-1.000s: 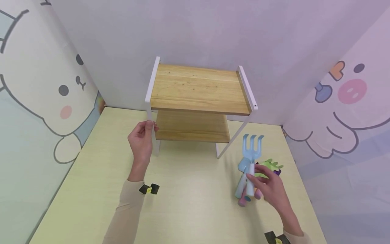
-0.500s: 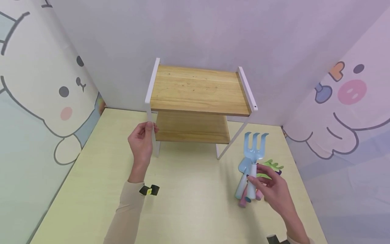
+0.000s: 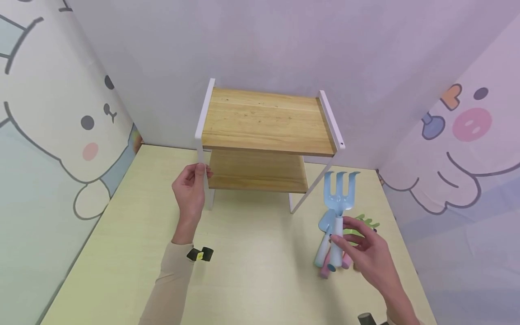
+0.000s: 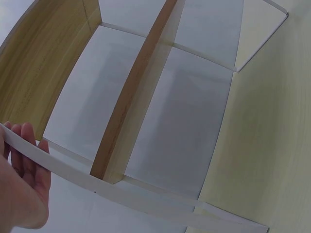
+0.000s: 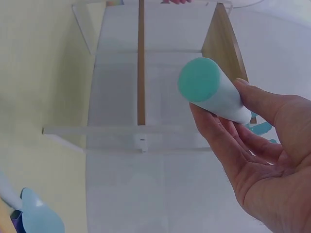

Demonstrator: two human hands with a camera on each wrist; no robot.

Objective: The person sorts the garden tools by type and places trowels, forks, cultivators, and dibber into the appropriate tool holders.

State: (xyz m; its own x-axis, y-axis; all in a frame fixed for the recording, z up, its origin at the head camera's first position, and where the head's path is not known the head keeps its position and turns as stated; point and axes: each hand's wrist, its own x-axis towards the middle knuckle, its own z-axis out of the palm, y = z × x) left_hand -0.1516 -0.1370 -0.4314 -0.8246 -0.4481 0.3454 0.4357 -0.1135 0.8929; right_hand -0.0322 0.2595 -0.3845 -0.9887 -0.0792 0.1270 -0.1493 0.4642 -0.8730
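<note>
A two-tier wooden shelf (image 3: 266, 121) with a white frame stands at the back of the pale table (image 3: 252, 271). My left hand (image 3: 190, 192) grips its front left leg (image 3: 204, 180); the left wrist view shows the fingers (image 4: 24, 165) curled round that white bar. My right hand (image 3: 363, 250) holds a light blue toy garden fork (image 3: 340, 194) by its white handle (image 3: 335, 248), prongs up, lifted just right of the shelf. In the right wrist view the handle's teal end cap (image 5: 199, 80) sticks out of the fingers (image 5: 228, 141).
Under the right hand lie more toy tools: a blue spade (image 3: 325, 225), a green rake (image 3: 363, 223) and a pink handle (image 3: 325, 271). Cartoon-printed walls close in on left, back and right. The table's right edge runs close by the tools.
The right hand has lifted the blue fork a little higher and farther from the pile. The left hand has kept its hold on the shelf leg.
</note>
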